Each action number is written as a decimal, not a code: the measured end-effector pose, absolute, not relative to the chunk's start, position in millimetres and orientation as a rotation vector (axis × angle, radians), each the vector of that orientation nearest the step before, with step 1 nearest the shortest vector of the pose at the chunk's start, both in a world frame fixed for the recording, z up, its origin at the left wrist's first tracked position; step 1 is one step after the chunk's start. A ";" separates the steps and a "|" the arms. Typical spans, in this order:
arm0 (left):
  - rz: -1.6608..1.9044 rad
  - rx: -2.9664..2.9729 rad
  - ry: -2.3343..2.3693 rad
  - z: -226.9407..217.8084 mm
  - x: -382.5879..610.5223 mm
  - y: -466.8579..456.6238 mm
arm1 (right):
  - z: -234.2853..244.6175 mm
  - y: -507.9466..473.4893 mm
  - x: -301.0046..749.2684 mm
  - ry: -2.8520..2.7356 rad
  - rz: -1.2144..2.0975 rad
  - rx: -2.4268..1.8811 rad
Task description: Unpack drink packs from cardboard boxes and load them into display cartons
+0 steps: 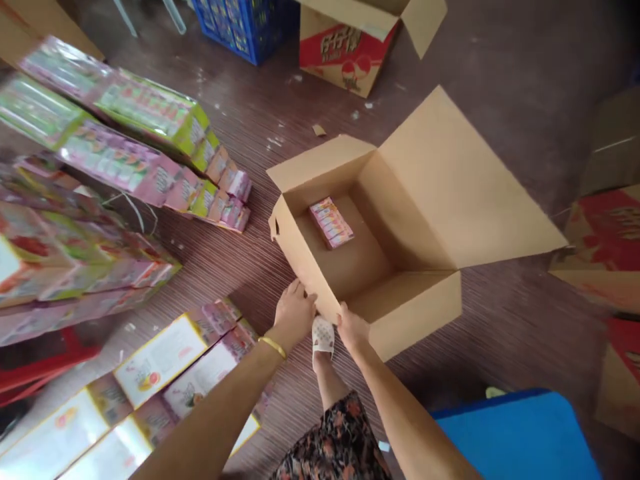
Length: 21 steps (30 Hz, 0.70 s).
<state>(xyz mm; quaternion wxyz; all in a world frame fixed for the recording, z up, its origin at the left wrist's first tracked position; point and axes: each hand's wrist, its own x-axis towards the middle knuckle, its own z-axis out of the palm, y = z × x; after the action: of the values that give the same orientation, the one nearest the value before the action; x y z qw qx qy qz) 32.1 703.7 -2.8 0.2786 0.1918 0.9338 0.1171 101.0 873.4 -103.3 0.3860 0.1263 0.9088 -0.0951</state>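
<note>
A cardboard box (415, 303) stands on the floor in front of me, with its top flaps spread outward. Inside it, near the left wall, lies one small pink pack (332, 223) of wrapped pieces. My left hand (296, 309), below a yellow bracelet, has its fingers closed on the near left wall of the box. Close by, my right hand (353, 327) grips the box's near corner, thumb over the edge. The undersides of both hands are hidden.
Stacks of pink and green packs (150, 167) stand to the left, with white-topped boxes (160, 360) below them. A blue stool (520, 433) is at lower right. Beyond are a red-printed carton (345, 53) and a blue crate (230, 27); more cartons (610, 227) line the right.
</note>
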 end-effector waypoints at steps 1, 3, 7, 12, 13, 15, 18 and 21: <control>0.278 0.598 2.545 -14.5 17.7 709.3 | -108.0 882.9 108.1 2.349 -0.201 0.293; 0.212 0.771 2.591 -34.7 -9.5 719.8 | -113.7 905.2 125.5 2.387 -0.127 0.200; 0.073 0.780 2.431 -58.7 -39.4 734.2 | -117.6 957.1 170.5 2.384 -0.035 -0.037; -0.055 0.425 1.970 -83.1 -25.0 745.4 | -115.8 1004.9 216.3 2.381 -0.035 -0.203; -0.041 0.469 1.979 -92.5 -23.3 749.3 | -115.4 1009.2 219.1 2.380 -0.051 -0.197; -0.012 0.591 2.042 -118.5 -27.3 759.6 | -115.6 1013.7 219.0 2.364 -0.075 -0.165; -0.071 0.811 2.125 -171.2 -47.4 777.1 | -119.1 1016.5 214.5 2.360 -0.089 -0.161; -0.139 0.978 2.142 -226.7 -67.6 789.6 | -123.9 1021.1 216.5 2.459 -0.082 -0.249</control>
<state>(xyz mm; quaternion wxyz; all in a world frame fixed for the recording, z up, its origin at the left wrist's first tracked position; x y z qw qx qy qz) -67.6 789.6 -226.7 0.3815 0.3834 0.8394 -0.0543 216.5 1021.1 -123.9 0.3284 -0.0951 0.9392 -0.0312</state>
